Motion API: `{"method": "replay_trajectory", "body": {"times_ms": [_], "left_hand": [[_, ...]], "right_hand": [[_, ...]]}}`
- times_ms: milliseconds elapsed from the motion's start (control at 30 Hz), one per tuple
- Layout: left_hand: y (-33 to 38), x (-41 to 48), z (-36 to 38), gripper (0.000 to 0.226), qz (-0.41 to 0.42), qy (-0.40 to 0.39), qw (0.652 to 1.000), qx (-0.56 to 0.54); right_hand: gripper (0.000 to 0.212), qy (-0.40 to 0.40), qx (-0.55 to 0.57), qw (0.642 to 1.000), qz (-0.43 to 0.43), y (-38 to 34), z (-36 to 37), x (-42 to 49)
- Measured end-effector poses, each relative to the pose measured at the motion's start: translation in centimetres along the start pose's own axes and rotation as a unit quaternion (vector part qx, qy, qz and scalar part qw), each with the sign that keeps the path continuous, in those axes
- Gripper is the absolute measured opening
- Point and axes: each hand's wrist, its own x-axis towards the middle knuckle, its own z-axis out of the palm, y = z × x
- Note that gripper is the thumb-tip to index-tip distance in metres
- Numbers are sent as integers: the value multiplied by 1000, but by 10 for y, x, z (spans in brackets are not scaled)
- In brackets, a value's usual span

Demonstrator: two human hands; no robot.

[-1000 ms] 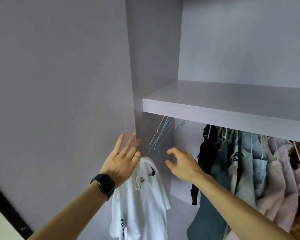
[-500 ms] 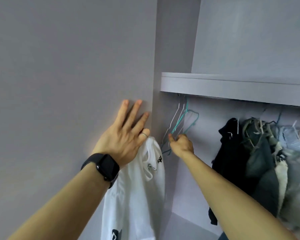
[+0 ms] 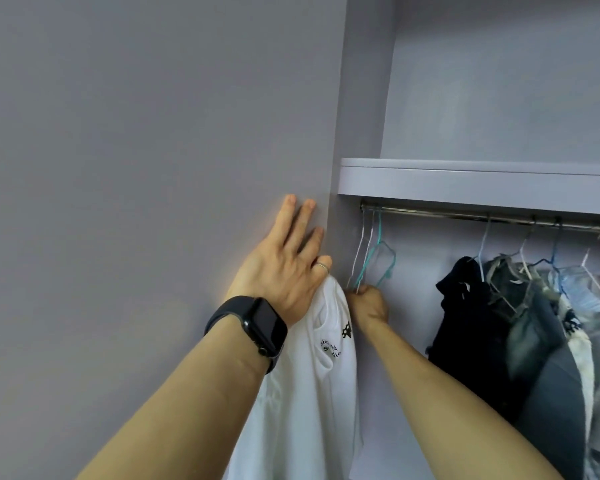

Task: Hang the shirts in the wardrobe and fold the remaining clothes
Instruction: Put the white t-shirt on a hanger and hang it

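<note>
Wire hangers inside curled right fingers

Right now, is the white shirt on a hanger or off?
Off. The white shirt hangs from the left hand, no hanger in it; the right hand grips bare hangers on the rail.
</note>
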Motion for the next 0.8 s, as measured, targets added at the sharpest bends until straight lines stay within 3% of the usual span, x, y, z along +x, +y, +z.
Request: {"method": "replay_trajectory", "body": {"times_ms": [133, 267, 500, 633, 800], "left_hand": [[-2, 1, -4, 48, -1, 3, 1000, -4], [0, -1, -6, 49, 0, 2, 1000, 1], [-1, -4, -2, 51, -2, 4, 1000, -10], [-2, -2, -2, 51, -2, 8, 1000, -11], [-1, -2, -2, 52, 7, -2, 1000, -8]], "right_hand": [[42, 45, -82, 996, -6, -15, -11, -4], [42, 69, -155, 985, -6, -29, -22, -14], [36, 27, -394, 914, -88, -38, -29, -37], [39, 14, -377, 924, -57, -43, -36, -41], [40, 66, -298, 952, -28, -45, -45, -50]]}}
